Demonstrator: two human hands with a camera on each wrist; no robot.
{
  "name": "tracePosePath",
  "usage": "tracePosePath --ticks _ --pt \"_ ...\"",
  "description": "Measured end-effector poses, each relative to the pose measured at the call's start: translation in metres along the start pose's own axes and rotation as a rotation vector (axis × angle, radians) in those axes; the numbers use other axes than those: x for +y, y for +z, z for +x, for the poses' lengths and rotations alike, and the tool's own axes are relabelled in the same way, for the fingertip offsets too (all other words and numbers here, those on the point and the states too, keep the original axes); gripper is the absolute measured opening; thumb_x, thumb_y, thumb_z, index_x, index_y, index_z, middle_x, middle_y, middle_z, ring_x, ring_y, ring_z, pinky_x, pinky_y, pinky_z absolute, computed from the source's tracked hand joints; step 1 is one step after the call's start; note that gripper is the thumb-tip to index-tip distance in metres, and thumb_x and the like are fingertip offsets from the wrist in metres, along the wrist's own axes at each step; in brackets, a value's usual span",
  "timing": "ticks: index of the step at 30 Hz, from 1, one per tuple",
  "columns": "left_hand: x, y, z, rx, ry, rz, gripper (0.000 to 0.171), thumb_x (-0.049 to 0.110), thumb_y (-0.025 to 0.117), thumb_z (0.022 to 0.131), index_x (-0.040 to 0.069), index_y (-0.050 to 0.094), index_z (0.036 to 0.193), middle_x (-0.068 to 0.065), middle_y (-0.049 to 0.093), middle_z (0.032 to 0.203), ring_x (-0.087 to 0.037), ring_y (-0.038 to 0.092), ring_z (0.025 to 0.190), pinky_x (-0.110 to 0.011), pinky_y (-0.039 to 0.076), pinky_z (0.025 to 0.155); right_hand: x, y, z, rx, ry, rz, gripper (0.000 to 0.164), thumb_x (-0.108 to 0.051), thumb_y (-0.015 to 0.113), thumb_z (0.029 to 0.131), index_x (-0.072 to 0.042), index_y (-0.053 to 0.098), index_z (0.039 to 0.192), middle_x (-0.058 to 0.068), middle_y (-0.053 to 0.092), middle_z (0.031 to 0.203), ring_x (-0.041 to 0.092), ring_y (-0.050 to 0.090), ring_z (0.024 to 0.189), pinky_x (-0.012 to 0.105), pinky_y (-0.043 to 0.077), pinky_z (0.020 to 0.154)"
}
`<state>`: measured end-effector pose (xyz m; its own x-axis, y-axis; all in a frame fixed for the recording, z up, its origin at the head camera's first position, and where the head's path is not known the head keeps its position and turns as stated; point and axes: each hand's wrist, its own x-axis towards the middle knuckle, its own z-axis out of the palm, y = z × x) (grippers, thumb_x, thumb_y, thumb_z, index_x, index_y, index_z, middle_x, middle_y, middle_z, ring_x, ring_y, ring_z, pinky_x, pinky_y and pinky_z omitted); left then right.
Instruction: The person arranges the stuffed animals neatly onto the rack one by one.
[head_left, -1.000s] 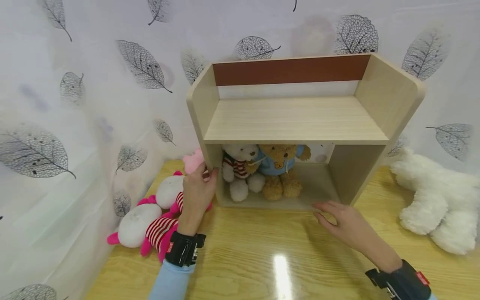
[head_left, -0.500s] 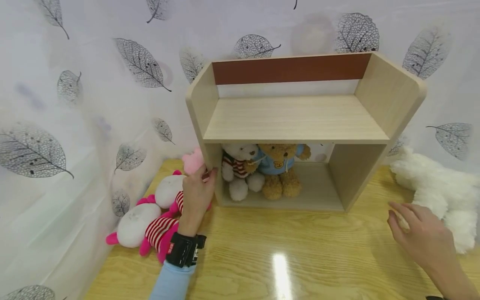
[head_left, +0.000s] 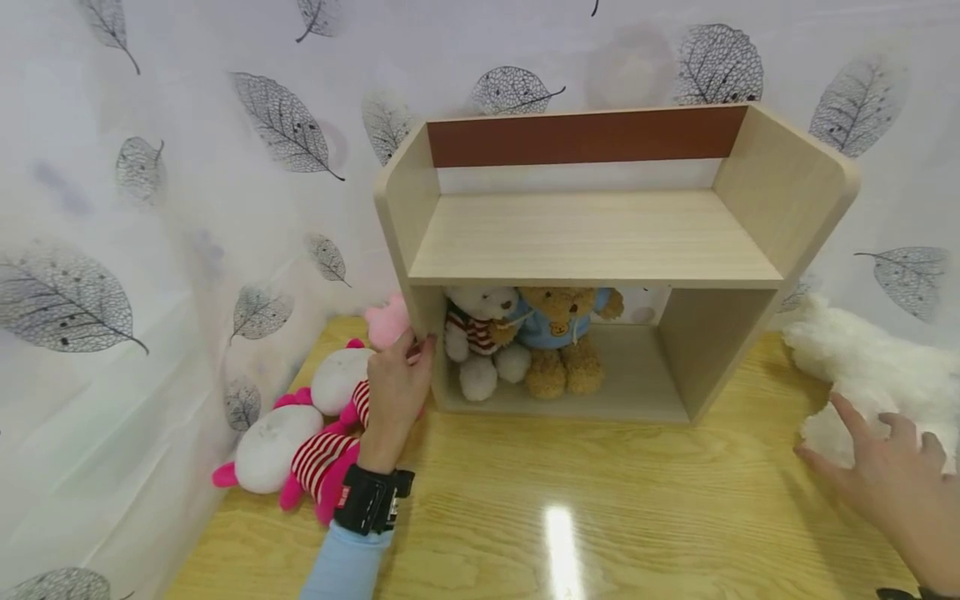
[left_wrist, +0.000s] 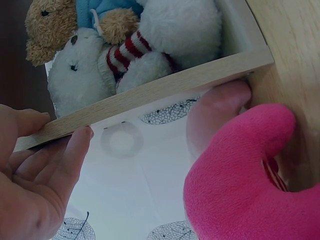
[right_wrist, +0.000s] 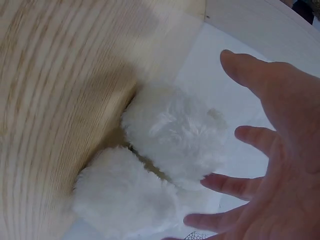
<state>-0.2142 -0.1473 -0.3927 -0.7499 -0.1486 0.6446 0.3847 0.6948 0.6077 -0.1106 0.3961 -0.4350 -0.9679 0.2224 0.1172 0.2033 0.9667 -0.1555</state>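
My left hand (head_left: 397,392) pinches the front edge of the wooden shelf's left side panel (left_wrist: 145,95), thumb on one face and fingers on the other. Inside the shelf (head_left: 592,237), in the lower compartment, a white plush bear (head_left: 480,333) in a striped top sits against the left wall. Beside it sits a brown teddy bear (head_left: 555,329) in a blue hoodie. At the far right, my right hand (head_left: 896,467) has its fingers spread over a white fluffy plush toy (head_left: 885,358). The right wrist view shows those fingers beside the plush toy's paws (right_wrist: 125,195); contact is unclear.
Pink and white plush toys with striped clothes (head_left: 322,458) lie left of the shelf, close to my left forearm. A pink plush piece (head_left: 386,321) shows behind them. A leaf-patterned sheet (head_left: 225,208) hangs behind the wooden table (head_left: 570,483).
My right hand has left the shelf's front bottom edge, moved right to the white plush toy and spread its fingers. My left hand has stayed on the side panel.
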Motion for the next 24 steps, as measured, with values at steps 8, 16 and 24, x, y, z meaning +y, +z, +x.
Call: tracePosePath --ticks 8,16,24 --pt "0.002 0.001 -0.001 0.001 -0.002 0.013 0.016 0.019 0.065 0.088 0.006 0.070 0.096 -0.018 0.073 0.084 -0.025 0.073 0.075 -0.035 0.058 0.060 0.021 0.015 0.004 -0.008 -0.056 0.067 0.100 -0.061 0.056 0.083 -0.014 0.001 0.152 0.056 0.026 0.118 0.064 0.022 0.117 0.085 -0.004 0.089" --pt "0.003 0.002 -0.002 0.001 -0.013 0.019 0.015 0.019 0.065 0.088 0.006 0.070 0.093 -0.018 0.073 0.084 -0.025 0.073 0.075 -0.035 0.058 0.060 0.027 0.011 0.011 -0.012 0.010 -0.018 0.080 -0.061 0.055 0.085 -0.001 0.030 0.132 0.046 0.044 0.093 0.058 0.043 0.088 0.072 0.028 0.072" --pt "0.004 0.003 -0.003 0.002 -0.006 0.036 0.015 0.020 0.065 0.088 0.006 0.069 0.092 -0.017 0.073 0.085 -0.023 0.073 0.076 -0.035 0.058 0.060 0.025 0.008 0.009 -0.009 0.037 0.007 0.062 -0.049 0.060 0.085 0.000 0.041 0.118 0.027 0.054 0.067 0.045 0.053 0.067 0.060 0.036 0.072"
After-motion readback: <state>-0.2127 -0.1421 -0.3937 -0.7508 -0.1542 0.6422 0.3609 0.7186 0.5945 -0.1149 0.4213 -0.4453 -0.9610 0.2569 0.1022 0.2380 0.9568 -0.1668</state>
